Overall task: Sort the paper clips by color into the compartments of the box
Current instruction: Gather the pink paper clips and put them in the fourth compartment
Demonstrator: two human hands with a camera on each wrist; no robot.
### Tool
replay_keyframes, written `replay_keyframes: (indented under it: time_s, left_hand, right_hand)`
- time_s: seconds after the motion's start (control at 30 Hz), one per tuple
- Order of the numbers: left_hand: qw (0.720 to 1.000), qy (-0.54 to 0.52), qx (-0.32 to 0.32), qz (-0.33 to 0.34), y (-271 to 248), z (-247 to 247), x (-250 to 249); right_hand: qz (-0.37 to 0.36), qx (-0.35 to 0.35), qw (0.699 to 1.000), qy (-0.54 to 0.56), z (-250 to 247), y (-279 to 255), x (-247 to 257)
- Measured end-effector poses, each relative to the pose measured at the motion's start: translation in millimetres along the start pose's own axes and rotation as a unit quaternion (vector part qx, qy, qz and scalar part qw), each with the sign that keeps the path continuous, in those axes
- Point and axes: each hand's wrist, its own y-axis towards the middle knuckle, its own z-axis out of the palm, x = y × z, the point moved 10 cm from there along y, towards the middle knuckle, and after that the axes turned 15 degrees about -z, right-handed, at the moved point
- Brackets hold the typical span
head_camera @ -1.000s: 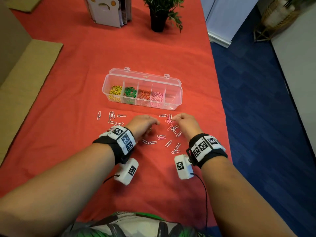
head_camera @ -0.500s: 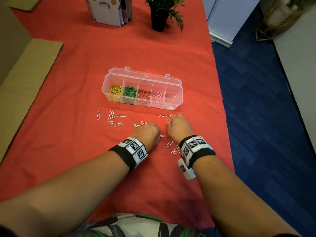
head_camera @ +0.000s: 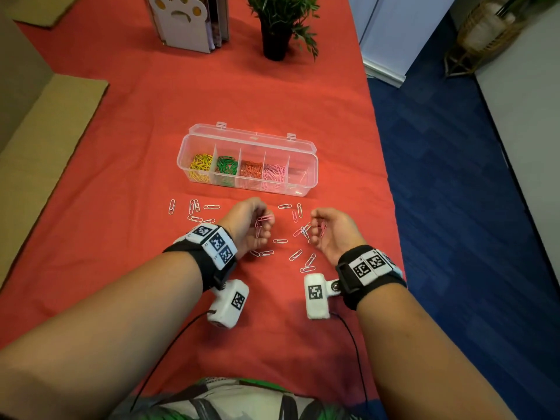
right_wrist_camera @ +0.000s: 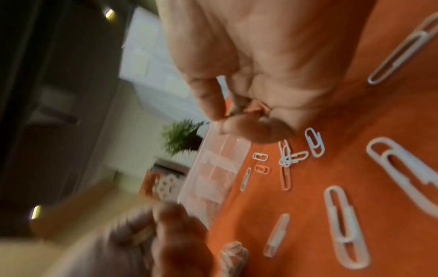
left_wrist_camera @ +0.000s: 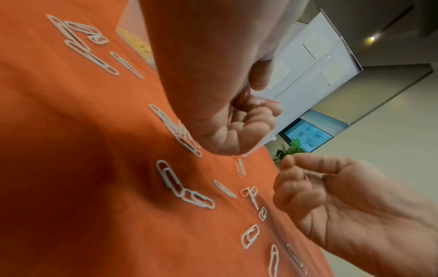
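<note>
A clear compartment box [head_camera: 309, 165] stands open on the red cloth, holding yellow [head_camera: 200, 166], green [head_camera: 226, 166], orange [head_camera: 251, 168] and pink clips [head_camera: 274, 174]; the rightmost compartment holds few. Just in front of it, my left hand [head_camera: 265, 225] is turned palm inward, its fingers curled round several pink clips [head_camera: 263, 220]. My right hand [head_camera: 318, 227] faces it, curled round more pink clips [head_camera: 322, 228]. Both grips show in the wrist views: left hand [left_wrist_camera: 251, 112], right hand [right_wrist_camera: 237, 114]. White clips [head_camera: 194, 207] and a few pink ones [head_camera: 294, 216] lie scattered around and between the hands.
A potted plant [head_camera: 274, 40] and a paw-cutout book holder [head_camera: 188, 22] stand at the far end. Cardboard [head_camera: 45, 131] lies along the left. The table's right edge [head_camera: 388, 192] drops to blue floor close to my right hand.
Both hands were knuckles-up and close together on the cloth. They have since lifted, moved apart and turned palms inward, with pink clips now gathered in their curled fingers.
</note>
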Motion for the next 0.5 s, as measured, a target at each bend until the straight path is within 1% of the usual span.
replay_keyframes:
  time_s: [0.03,0.07,0.1,0.17,0.2,0.23,0.27,0.3,0.33,0.37,0.4,0.43,0.5]
  left_hand:
    - [1.000,-0.001,0.007,-0.001,0.8,4.0,-2.1]
    - [1.000,-0.003,0.018,-0.005,1.1,9.1,-4.5]
    - [1.000,-0.007,0.026,-0.009,1.7,13.6,-7.1]
    - [0.999,-0.014,0.028,-0.011,4.9,21.1,-12.0]
    - [1.000,-0.006,0.015,0.000,6.9,22.6,-15.5]
    - [0.999,0.026,-0.016,0.029,8.3,21.6,-21.8]
    - [0.992,0.087,-0.058,0.071,7.6,20.7,-30.1]
    - [0.973,0.168,-0.101,0.118,6.2,21.4,-39.2]
    - [0.944,0.252,-0.136,0.163,4.1,25.5,-46.9]
    - [0.910,0.328,-0.160,0.196,3.0,31.8,-51.6]
    - [0.877,0.391,-0.175,0.218,3.3,38.0,-53.8]
    - [0.850,0.436,-0.186,0.229,4.9,43.1,-54.5]
    - [0.818,0.485,-0.202,0.234,8.4,49.9,-54.9]
  right_hand:
    - [-0.022,-0.008,0.996,-0.084,-4.5,4.6,2.1]
    - [-0.052,-0.002,0.981,-0.186,-6.4,8.4,7.2]
    - [-0.084,0.018,0.954,-0.287,-4.1,11.2,12.7]
    - [-0.133,0.068,0.883,-0.444,6.4,11.6,17.4]
    - [-0.142,0.088,0.856,-0.490,10.4,9.8,15.4]
    - [-0.153,0.105,0.832,-0.524,13.6,7.4,13.5]
    - [-0.169,0.118,0.807,-0.554,17.0,4.6,13.0]
    - [-0.186,0.128,0.782,-0.580,19.3,2.9,12.7]
    - [-0.201,0.133,0.762,-0.601,20.4,0.7,14.1]
    - [-0.211,0.130,0.749,-0.615,18.8,0.1,15.0]
    - [-0.219,0.121,0.740,-0.625,16.1,-0.5,17.0]
    - [-0.224,0.114,0.733,-0.632,13.5,-1.1,18.6]
    - [-0.234,0.117,0.716,-0.648,13.0,-3.6,18.8]
